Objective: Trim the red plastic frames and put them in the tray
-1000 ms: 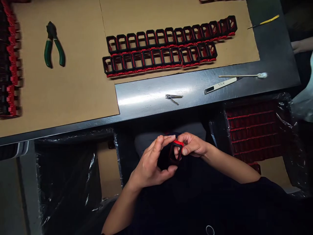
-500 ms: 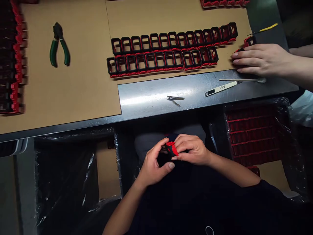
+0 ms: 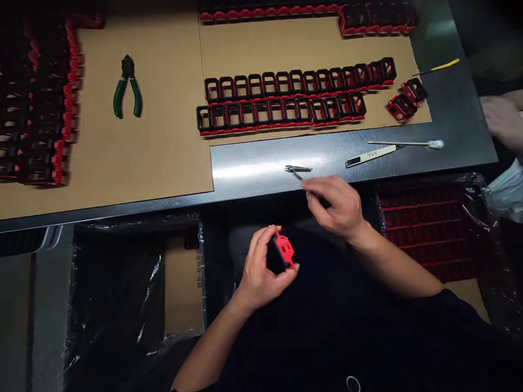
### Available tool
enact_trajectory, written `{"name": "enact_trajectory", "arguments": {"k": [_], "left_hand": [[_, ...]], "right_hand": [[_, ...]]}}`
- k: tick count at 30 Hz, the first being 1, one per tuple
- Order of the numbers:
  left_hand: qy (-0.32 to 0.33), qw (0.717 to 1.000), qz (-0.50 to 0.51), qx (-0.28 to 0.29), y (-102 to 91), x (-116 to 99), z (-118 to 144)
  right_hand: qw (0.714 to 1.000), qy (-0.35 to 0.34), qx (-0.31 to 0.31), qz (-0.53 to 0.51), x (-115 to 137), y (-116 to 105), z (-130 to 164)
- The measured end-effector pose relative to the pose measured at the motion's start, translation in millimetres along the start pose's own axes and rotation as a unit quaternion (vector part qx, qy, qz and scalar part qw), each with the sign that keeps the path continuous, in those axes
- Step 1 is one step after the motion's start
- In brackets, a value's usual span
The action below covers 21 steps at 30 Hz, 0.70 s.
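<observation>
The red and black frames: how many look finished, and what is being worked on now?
Two rows of frames stand lined up on the cardboard, with two loose frames beside them. The left hand holds one frame; the right hand is open near the small metal tool. A box of parts waits on the right.

Left hand (image 3: 261,269) grips a red-and-black part (image 3: 281,253) at lower centre; right hand (image 3: 337,206) hovers near tweezers (image 3: 297,170). Green pliers (image 3: 127,87) lie upper left.

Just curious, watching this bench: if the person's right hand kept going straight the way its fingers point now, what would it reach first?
Most likely the small metal tweezers on the steel table. The right hand points at them, though its height above the table is unclear.
</observation>
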<state>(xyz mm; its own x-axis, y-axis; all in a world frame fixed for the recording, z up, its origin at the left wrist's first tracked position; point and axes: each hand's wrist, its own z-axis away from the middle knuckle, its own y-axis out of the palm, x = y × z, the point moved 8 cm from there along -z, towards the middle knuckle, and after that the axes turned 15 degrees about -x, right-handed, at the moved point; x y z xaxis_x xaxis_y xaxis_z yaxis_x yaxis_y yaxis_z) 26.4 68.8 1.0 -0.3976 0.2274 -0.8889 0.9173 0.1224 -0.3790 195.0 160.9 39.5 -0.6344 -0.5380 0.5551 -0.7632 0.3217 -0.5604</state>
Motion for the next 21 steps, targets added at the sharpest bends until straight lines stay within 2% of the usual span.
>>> {"name": "enact_trajectory", "arguments": {"k": [2,4,7,11,15,18,21], "left_hand": [[0.013,1.000,-0.006,-0.001,-1.5,-3.1,-0.1],[0.023,1.000,-0.014,-0.006,-3.4,-5.1,-0.2],[0.030,0.999,-0.031,-0.011,-5.1,-6.4,-0.6],[0.045,0.998,-0.047,-0.008,-4.9,-8.7,-2.8],[0.048,0.998,-0.037,0.006,-4.5,-9.6,-5.7],[0.062,0.997,-0.035,0.013,-5.4,-11.4,-7.1],[0.078,0.997,-0.023,0.012,-6.0,-13.0,-8.2]], "right_hand": [[0.991,0.033,0.024,0.124,-20.0,5.0,-20.7],[0.975,0.051,0.075,0.204,-32.0,15.6,-31.6],[0.960,0.062,0.113,0.248,-36.6,28.2,-33.3],[0.959,0.062,0.102,0.259,-36.6,31.3,-29.4],[0.970,0.036,0.083,0.224,-32.0,18.3,-34.9],[0.989,0.014,0.056,0.134,-15.1,-8.3,-35.1],[0.997,0.012,0.069,0.026,6.9,-32.0,-16.4]]}}
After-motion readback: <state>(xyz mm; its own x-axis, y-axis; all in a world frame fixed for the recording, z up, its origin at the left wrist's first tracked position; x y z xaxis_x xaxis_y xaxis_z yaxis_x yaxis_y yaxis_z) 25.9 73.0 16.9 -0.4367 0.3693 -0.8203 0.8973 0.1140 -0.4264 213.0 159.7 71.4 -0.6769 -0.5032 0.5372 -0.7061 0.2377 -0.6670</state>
